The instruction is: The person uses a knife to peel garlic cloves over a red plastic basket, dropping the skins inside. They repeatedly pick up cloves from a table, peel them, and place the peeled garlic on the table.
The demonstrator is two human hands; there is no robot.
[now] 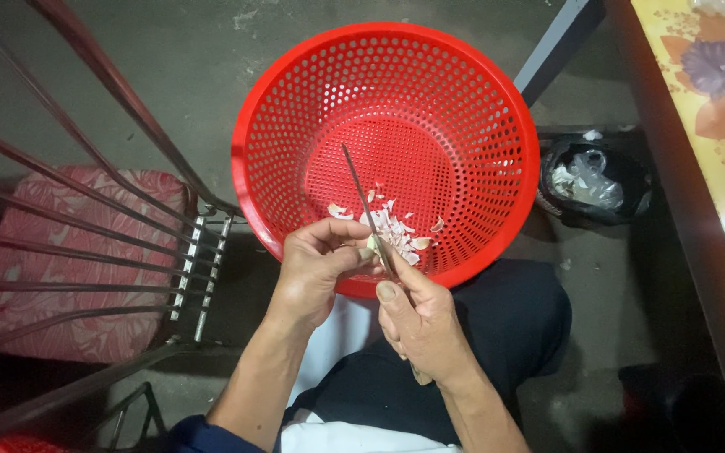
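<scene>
A round red perforated basket [295, 101] rests on my lap, with several pale garlic skins [396, 228] lying at its bottom. My left hand [316, 268] pinches a small garlic clove [371, 244] over the basket's near rim. My right hand [417, 323] grips a knife [362, 197]; its thin blade points up and away over the basket, passing right beside the clove. The knife's handle is hidden in my fist.
A metal-framed chair with a red patterned cushion [60, 260] stands at the left. At the right are a black bin with a plastic bag [593, 180] and the edge of a table with a floral cloth [715, 126]. Grey concrete floor lies beyond.
</scene>
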